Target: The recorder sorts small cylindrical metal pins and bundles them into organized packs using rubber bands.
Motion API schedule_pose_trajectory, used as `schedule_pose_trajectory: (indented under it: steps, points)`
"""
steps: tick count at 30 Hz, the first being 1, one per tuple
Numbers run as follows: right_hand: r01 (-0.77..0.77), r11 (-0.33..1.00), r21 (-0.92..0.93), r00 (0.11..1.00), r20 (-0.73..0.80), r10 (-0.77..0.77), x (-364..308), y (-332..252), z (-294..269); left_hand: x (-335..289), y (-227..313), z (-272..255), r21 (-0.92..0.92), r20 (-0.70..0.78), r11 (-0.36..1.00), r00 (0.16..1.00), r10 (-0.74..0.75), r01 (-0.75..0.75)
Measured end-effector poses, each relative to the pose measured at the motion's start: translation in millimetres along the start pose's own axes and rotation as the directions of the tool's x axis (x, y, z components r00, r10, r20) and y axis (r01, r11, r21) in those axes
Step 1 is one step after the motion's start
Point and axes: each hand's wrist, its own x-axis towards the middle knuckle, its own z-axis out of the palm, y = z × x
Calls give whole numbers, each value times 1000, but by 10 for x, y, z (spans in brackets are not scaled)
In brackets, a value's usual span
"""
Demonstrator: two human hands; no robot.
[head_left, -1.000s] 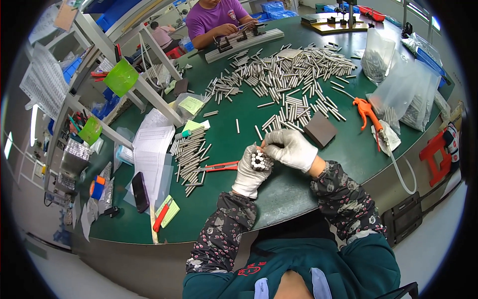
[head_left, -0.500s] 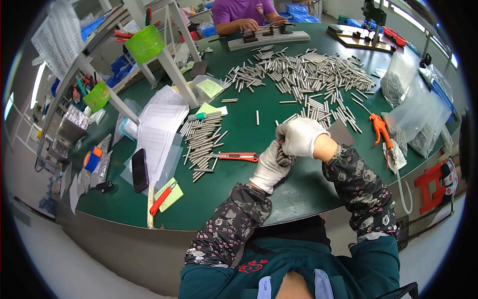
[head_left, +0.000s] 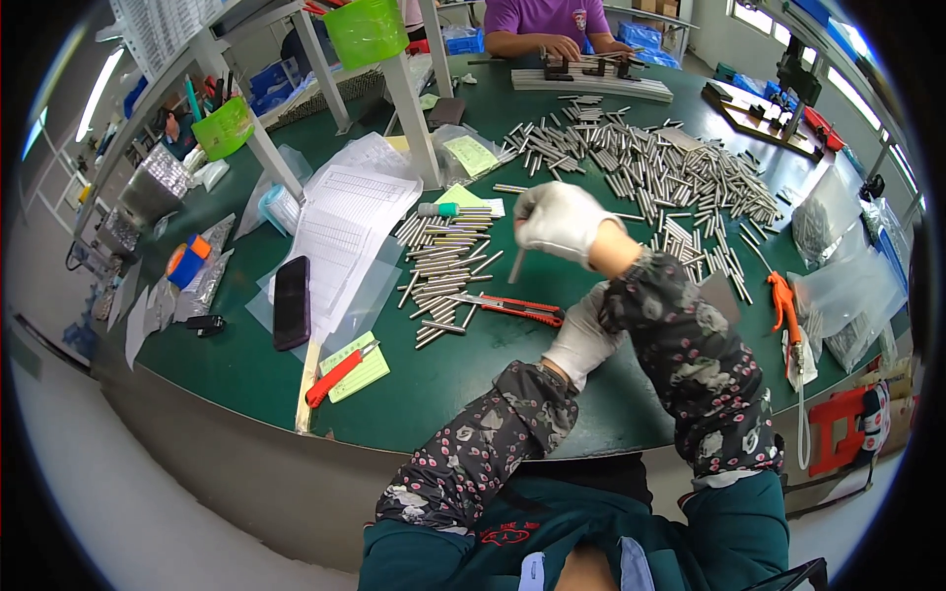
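Observation:
My right hand (head_left: pixel 562 225), in a white glove, is raised over the green table (head_left: pixel 473 394) with its fingers closed. A short metal rod (head_left: pixel 517 266) points down from those fingers. My left hand (head_left: pixel 586 340), also gloved, is low over the table; my right forearm hides its fingers and anything in them. Just left of it lies a red utility knife (head_left: pixel 522 310). Beside the knife, a smaller group of metal rods (head_left: pixel 439 271) is laid roughly in rows. Beyond my right hand spreads a large loose heap of similar rods (head_left: pixel 660 163).
Left are paper sheets (head_left: pixel 355 212), a phone (head_left: pixel 292 303), and a second red knife (head_left: pixel 340 376) on a green notepad. An orange air gun (head_left: pixel 783 305) and plastic bags (head_left: pixel 847 286) lie right. Shelf legs (head_left: pixel 409 118) stand at left. A co-worker in purple (head_left: pixel 542 25) handles a fixture opposite.
My hands were together over the table; they are now apart. My right hand has moved up and left, a rod showing below it. The whole view has shifted somewhat.

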Motion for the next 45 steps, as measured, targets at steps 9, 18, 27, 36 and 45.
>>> schedule_pose_trajectory:
  steps: [9,18,27,36,45]
  points:
    - [-48,993,105,998,-27,51,193,-104,512,-162,-74,-165,403,267,897,961,75,-182]
    - [136,965,223,957,-282,-70,-1019,546,-190,25,541,130,-202,-33,945,963,-268,256]
    - [398,908,-130,866,-273,-419,-1314,921,221,-51,449,-95,-627,151,677,913,-380,385]
    - [489,867,-95,811,-318,-492,-1310,978,299,-140,470,-199,-572,296,656,870,-395,492]
    - [480,876,-35,842,-262,-472,-1334,1015,210,-173,572,-84,-479,315,712,857,-407,514]
